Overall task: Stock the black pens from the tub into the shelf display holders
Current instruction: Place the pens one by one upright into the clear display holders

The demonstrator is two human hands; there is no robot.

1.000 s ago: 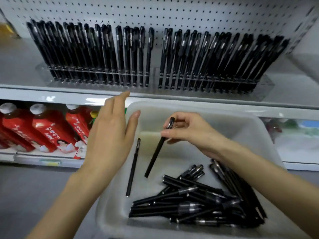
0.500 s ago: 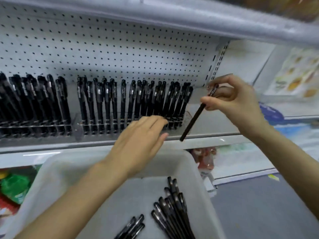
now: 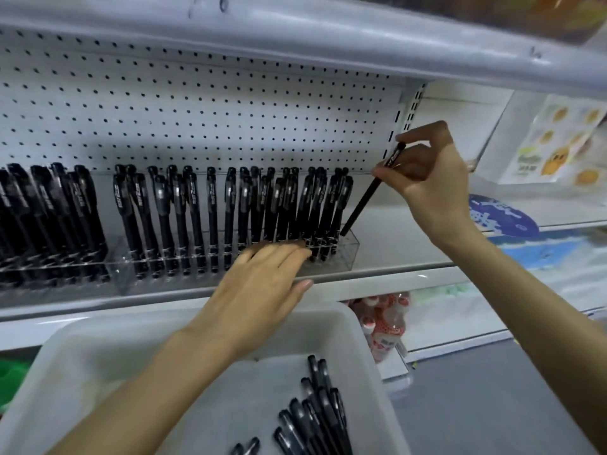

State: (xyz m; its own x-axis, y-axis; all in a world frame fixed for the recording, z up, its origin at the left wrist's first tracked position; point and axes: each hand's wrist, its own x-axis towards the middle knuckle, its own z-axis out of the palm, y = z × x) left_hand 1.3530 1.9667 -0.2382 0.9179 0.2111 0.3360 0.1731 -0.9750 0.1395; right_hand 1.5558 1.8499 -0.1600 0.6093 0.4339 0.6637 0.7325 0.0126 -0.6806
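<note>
- While pinched near its cap end between thumb and fingertips of right hand [image 3: 430, 182], single black pen [image 3: 368, 195]: right of centre of frame, tilted, cap up and to the right, lower tip at the open right end of right clear holder [image 3: 348, 247]; tip inside or just above the rim, cannot tell.
- Right hand: fingers curled round the pen, wrist entering from lower right.
- Left hand [image 3: 262, 290]: centre of frame, flat, fingers straight and together, fingertips over the front wall of right clear holder; contact not certain.
- Stocked pens [image 3: 230, 218]: black, upright, caps up, packed in rows in right clear holder, leaning slightly.
- Second batch of pens [image 3: 59, 218]: same kind, in left clear holder [image 3: 49, 270], left edge of frame.
- Tub [image 3: 371, 349]: white plastic, bottom of frame, below the shelf edge [image 3: 394, 270].
- Loose pens [image 3: 318, 415]: black, lying heaped in the tub's lower right part.
- Pegboard [image 3: 197, 110]: white, perforated, behind both holders.
- Upper shelf [image 3: 295, 31]: pale, across top of frame.
- Bottles [image 3: 384, 326]: red and white, lower shelf, right of tub.
- Sticker sheet [image 3: 558, 142]: yellow faces, upper right.
- Blue round label [image 3: 502, 215]: just beside right wrist.
</note>
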